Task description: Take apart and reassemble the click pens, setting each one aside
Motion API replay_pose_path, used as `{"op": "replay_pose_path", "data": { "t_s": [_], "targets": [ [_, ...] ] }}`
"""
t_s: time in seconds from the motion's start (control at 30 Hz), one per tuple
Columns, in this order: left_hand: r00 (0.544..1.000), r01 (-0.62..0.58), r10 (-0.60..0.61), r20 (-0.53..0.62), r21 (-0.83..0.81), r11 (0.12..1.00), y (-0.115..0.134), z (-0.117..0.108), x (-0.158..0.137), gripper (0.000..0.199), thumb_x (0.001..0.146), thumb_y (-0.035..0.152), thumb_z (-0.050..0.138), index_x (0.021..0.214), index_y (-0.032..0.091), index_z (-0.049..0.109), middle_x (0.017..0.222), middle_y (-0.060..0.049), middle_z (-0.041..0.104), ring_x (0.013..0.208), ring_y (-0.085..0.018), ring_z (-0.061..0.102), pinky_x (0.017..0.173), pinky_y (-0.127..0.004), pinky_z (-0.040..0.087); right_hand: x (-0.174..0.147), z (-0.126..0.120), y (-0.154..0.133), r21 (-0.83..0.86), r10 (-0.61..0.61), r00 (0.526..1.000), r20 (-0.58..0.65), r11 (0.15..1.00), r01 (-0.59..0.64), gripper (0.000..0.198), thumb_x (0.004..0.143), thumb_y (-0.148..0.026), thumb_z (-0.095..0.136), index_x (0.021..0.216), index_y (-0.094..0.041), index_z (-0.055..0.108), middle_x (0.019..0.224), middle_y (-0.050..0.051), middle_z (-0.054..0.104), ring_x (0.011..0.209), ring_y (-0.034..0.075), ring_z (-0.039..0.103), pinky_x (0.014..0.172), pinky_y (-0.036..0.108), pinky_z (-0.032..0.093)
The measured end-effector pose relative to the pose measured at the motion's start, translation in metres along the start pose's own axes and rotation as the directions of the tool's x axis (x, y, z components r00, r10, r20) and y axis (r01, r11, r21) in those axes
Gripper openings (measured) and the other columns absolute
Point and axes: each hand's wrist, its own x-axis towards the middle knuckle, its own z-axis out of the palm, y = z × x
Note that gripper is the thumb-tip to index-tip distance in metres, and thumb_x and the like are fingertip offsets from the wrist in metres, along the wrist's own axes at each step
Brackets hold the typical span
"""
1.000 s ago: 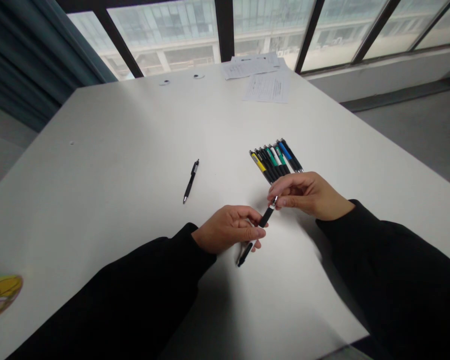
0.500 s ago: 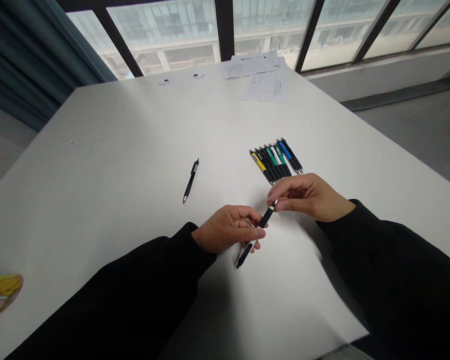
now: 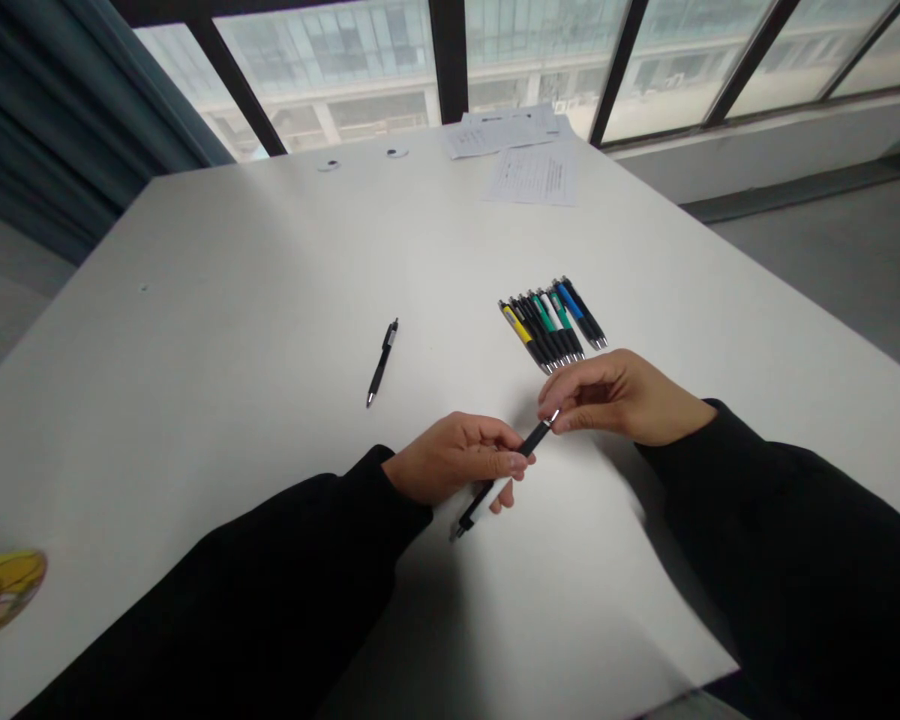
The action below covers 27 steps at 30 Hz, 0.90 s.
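Pen, white and black (image 3: 489, 497), slants just below frame centre, metal tip pointing up-right. Left hand (image 3: 461, 458): grip clasped round the barrel. Right hand (image 3: 607, 395): grip pinched at the tip, thumb and fingers hiding part of it. Row of coloured pens (image 3: 551, 325) lies right of centre, side by side, near the right hand's fingers. Lone black pen (image 3: 382, 362) sits left of centre, apart from the row. Papers (image 3: 525, 150) overlap at top centre; two small white discs (image 3: 397, 153) left of them. Yellow printed object (image 3: 4, 590) cut off at lower left. Black sleeves (image 3: 270, 590) block lower tabletop (image 3: 255, 300).
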Motion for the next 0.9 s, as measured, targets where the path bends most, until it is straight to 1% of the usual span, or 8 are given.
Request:
{"op": "replay_pose_path", "data": {
  "t_s": [0.13,0.27,0.37,0.47,0.53,0.63,0.73,0.9],
  "targets": [
    [1.000,-0.007,0.007,0.004,-0.011,1.000,0.0000,0.0010,0.0005,0.034,0.075,0.037,0.083,0.084,0.009,0.065,0.059,-0.001,0.065,0.046,-0.012,0.061,0.050,-0.024,0.049,0.0007,0.0010,0.0032,0.025,0.023,1.000,0.005,0.999,-0.023,0.024,0.073,-0.030,0.085,0.089,-0.014,0.077,0.086,0.008,0.077,0.075,0.018,0.073,0.074,0.031,0.060],
    [1.000,-0.018,0.018,0.006,-0.013,1.000,-0.0012,0.0009,0.0003,0.034,0.074,0.036,0.083,0.083,0.009,0.064,0.058,-0.001,0.065,0.046,-0.012,0.061,0.049,-0.024,0.049,0.0021,0.0034,0.0032,-0.031,0.036,0.999,0.017,0.999,-0.036,0.027,0.076,-0.036,0.082,0.089,-0.013,0.077,0.081,0.007,0.076,0.074,0.018,0.071,0.072,0.031,0.058],
    [1.000,-0.006,0.006,0.008,0.000,1.000,-0.0011,0.0004,-0.0001,0.035,0.075,0.037,0.082,0.084,0.009,0.064,0.058,-0.001,0.065,0.046,-0.012,0.061,0.049,-0.024,0.049,0.0031,0.0051,0.0007,-0.192,0.050,0.998,0.032,0.980,-0.043,0.026,0.083,-0.040,0.075,0.080,-0.013,0.075,0.066,0.003,0.069,0.061,0.014,0.062,0.060,0.026,0.050],
    [1.000,-0.006,0.006,-0.005,0.018,1.000,-0.0010,-0.0002,0.0000,0.034,0.076,0.038,0.082,0.086,0.010,0.064,0.057,0.000,0.065,0.047,-0.011,0.060,0.050,-0.024,0.049,0.0033,0.0058,-0.0014,-0.352,0.022,0.999,0.045,0.936,-0.005,0.036,0.091,-0.042,0.065,0.068,-0.014,0.070,0.060,0.001,0.062,0.055,0.011,0.053,0.055,0.025,0.042],
    [1.000,-0.010,0.011,-0.012,0.025,1.000,-0.0013,-0.0008,0.0002,0.034,0.076,0.038,0.081,0.086,0.010,0.064,0.058,0.000,0.065,0.047,-0.011,0.060,0.050,-0.024,0.049,0.0027,0.0061,-0.0012,-0.321,-0.005,0.999,0.049,0.947,0.020,0.034,0.093,-0.042,0.062,0.079,-0.014,0.073,0.063,0.001,0.063,0.058,0.011,0.053,0.057,0.025,0.043],
    [1.000,-0.016,0.017,-0.012,0.035,0.999,-0.0022,-0.0019,0.0004,0.035,0.077,0.040,0.080,0.086,0.010,0.064,0.058,-0.001,0.066,0.047,-0.011,0.060,0.051,-0.024,0.049,0.0012,0.0071,0.0011,-0.137,0.006,0.999,0.034,0.991,-0.001,0.028,0.088,-0.040,0.070,0.100,-0.014,0.071,0.071,0.001,0.064,0.061,0.012,0.056,0.059,0.025,0.047],
    [1.000,-0.010,0.010,-0.003,0.039,0.999,-0.0033,-0.0026,0.0005,0.035,0.077,0.039,0.080,0.086,0.010,0.063,0.058,-0.002,0.066,0.047,-0.012,0.061,0.050,-0.023,0.049,0.0001,0.0084,0.0022,-0.043,0.050,0.998,0.037,0.998,-0.048,0.025,0.084,-0.037,0.075,0.092,-0.014,0.068,0.068,0.001,0.063,0.060,0.012,0.057,0.058,0.026,0.048],
    [1.000,0.011,-0.011,0.019,0.019,1.000,-0.0045,-0.0015,-0.0001,0.034,0.075,0.037,0.082,0.086,0.010,0.064,0.058,0.001,0.063,0.048,-0.012,0.062,0.050,-0.024,0.052,0.0002,0.0098,-0.0037,-0.158,0.104,0.993,0.061,0.983,-0.093,0.028,0.084,-0.041,0.073,0.080,-0.014,0.071,0.060,-0.001,0.061,0.051,0.009,0.050,0.049,0.023,0.038]
  ]
}}
